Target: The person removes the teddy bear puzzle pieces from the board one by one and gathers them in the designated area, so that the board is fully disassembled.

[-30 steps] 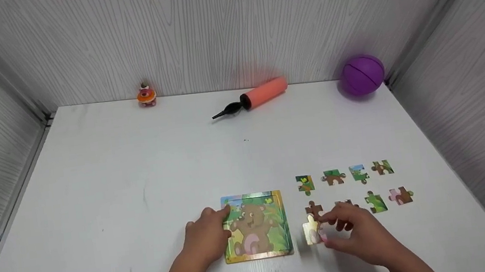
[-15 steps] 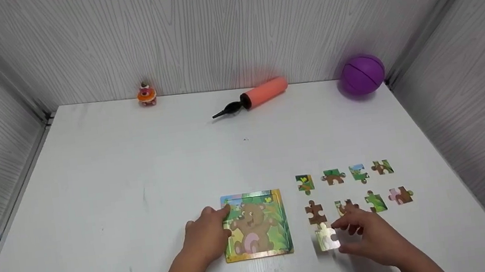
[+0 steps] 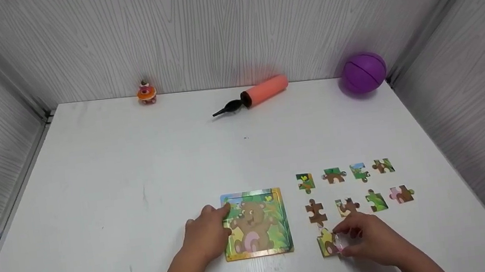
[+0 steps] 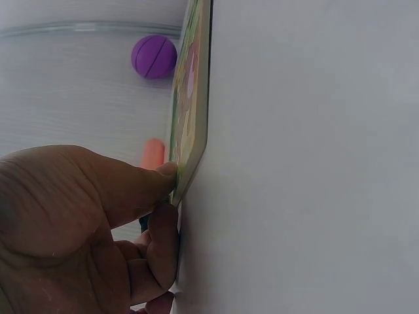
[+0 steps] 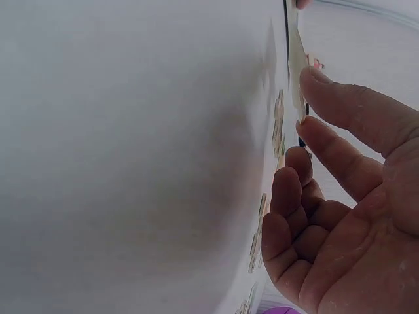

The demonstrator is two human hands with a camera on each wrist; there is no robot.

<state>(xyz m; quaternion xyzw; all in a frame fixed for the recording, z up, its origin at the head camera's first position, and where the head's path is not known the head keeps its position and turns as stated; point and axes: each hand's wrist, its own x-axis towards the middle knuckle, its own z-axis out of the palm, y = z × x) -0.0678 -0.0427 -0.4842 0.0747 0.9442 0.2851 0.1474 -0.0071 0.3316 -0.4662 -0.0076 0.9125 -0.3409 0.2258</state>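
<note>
A square bear puzzle board [image 3: 253, 226] lies flat on the white table. Its left edge is pinched by my left hand [image 3: 208, 232], and the left wrist view shows the thumb [image 4: 141, 186] against the board's corner. To the right of the board, my right hand [image 3: 370, 237] pinches a yellow-green and brown puzzle piece [image 3: 326, 242] between thumb and fingers. The piece is raised and tilted; in the right wrist view the held piece [image 5: 297, 72] appears edge-on. Just beyond it lies a brown puzzle piece [image 3: 315, 212], one of several in two rows.
Near the right hand are a brown bear-face piece [image 3: 347, 207], a green piece [image 3: 376, 200] and a pink-brown piece [image 3: 401, 194]. Along the back wall stand a small toy figure [image 3: 146, 93], an orange hand pump [image 3: 267, 91] and a purple ball [image 3: 364, 73].
My right hand has moved a little to the right, away from the board, with the puzzle piece. The piece's tilt has changed and its picture shows more clearly. My left hand stays at the board.
</note>
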